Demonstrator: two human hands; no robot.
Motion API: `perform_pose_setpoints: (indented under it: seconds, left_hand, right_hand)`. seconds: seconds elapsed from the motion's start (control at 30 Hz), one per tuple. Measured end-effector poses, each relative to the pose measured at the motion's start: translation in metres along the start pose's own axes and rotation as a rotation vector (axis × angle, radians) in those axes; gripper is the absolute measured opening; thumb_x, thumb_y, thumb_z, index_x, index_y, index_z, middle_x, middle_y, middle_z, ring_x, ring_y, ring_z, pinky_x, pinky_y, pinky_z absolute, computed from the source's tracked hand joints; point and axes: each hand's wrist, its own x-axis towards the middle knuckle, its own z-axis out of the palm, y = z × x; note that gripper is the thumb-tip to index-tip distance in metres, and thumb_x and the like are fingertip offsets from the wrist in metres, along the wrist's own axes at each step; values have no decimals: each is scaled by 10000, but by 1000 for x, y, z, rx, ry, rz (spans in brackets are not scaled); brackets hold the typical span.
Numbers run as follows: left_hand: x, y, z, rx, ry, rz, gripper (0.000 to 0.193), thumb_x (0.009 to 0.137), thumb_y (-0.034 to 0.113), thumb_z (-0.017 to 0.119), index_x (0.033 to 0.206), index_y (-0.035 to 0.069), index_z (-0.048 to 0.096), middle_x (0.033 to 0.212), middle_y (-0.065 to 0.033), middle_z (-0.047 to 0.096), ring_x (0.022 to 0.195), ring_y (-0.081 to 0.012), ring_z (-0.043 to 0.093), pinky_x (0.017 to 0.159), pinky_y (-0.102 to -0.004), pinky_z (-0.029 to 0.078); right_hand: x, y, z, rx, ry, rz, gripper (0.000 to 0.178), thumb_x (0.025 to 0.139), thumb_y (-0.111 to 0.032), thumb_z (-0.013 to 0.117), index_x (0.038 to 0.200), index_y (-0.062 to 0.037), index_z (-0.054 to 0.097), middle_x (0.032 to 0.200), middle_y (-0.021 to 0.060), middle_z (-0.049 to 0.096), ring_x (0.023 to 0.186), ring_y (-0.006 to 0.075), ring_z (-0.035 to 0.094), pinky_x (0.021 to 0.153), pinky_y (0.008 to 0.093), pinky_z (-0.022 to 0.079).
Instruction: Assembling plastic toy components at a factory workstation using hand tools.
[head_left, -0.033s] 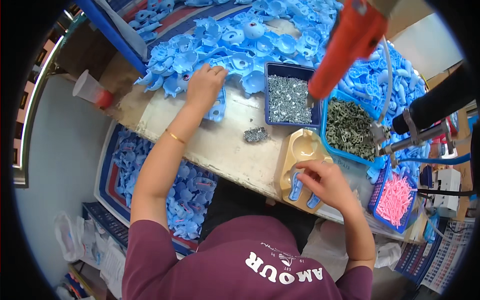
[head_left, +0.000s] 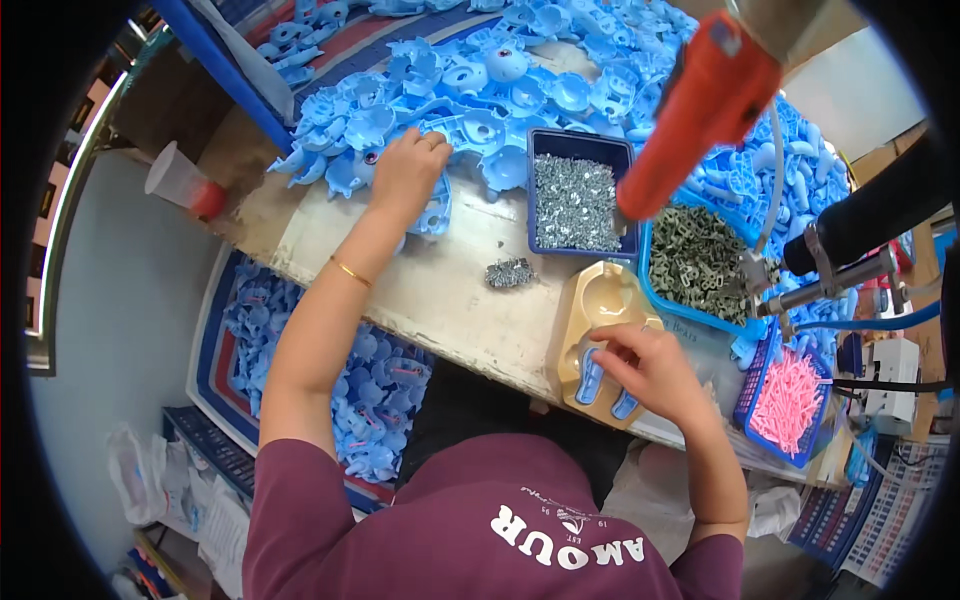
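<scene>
My left hand (head_left: 408, 175) reaches to the near edge of a heap of light blue plastic shells (head_left: 370, 125). Its fingers are curled, and what they grip is hidden. Below its palm a blue plastic part (head_left: 435, 212) shows on the tabletop. Over a tan moulded fixture (head_left: 565, 340) is my right hand (head_left: 650, 365). Its thumb and index finger close at the upper end of a narrow blue plastic piece (head_left: 590, 378) lying in a fixture recess. A second blue piece (head_left: 624, 404) sits in the fixture beside it, partly under the hand.
A red power screwdriver (head_left: 700, 110) hangs above a dark bin of silver screws (head_left: 575, 200). Right of it stands a blue tray of dark metal pieces (head_left: 700, 265), then a basket of pink sticks (head_left: 790, 400). A small screw pile (head_left: 510, 272) lies left of the fixture.
Both hands stay almost where they were. The red screwdriver hangs very slightly farther right and lower in the view.
</scene>
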Motion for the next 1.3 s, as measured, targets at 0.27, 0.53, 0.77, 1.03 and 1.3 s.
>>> perform_pose_setpoints:
  seconds: [0.27,0.53,0.77,1.03,1.3]
  left_hand:
    - [-23,5,-60,-211,299,-197,96,920,107,602,999,61,629,1008,-106,647,925,-249,613,761,-360,509]
    - [-116,124,-55,-1816,-536,-446,467,1021,490,486,1209,74,579,1096,-29,570,932,-109,540,777,-260,440]
    - [-91,164,-72,-1435,-405,-318,586,966,137,632,1485,33,380,1360,-145,524,1185,-223,548,862,-331,495]
    - [-71,194,-69,-973,-271,126,737,832,228,769,1461,60,423,1526,-161,414,1376,-398,377,1149,-486,318]
    - [-75,208,-65,-858,-328,220,817,780,322,809,1469,87,438,1567,-153,359,1433,-392,306,1163,-518,289]
  right_hand:
    - [-7,5,-1,98,45,98,285,899,-124,726,1161,-15,691,949,108,721,798,156,703,692,279,545]
    - [12,-42,26,334,225,-213,556,822,-118,798,1331,-55,583,1240,112,656,1150,223,631,978,361,488]
    - [-32,-20,-14,-251,468,-420,491,601,-3,770,1082,-88,719,984,72,678,849,290,650,722,394,528]
    - [-45,18,26,-474,334,-247,449,710,-36,756,1148,-118,704,1148,67,632,981,279,599,819,416,492]
    - [-73,12,-5,-499,394,-114,686,686,-188,843,1327,-103,615,1320,125,582,1166,336,564,949,428,473]
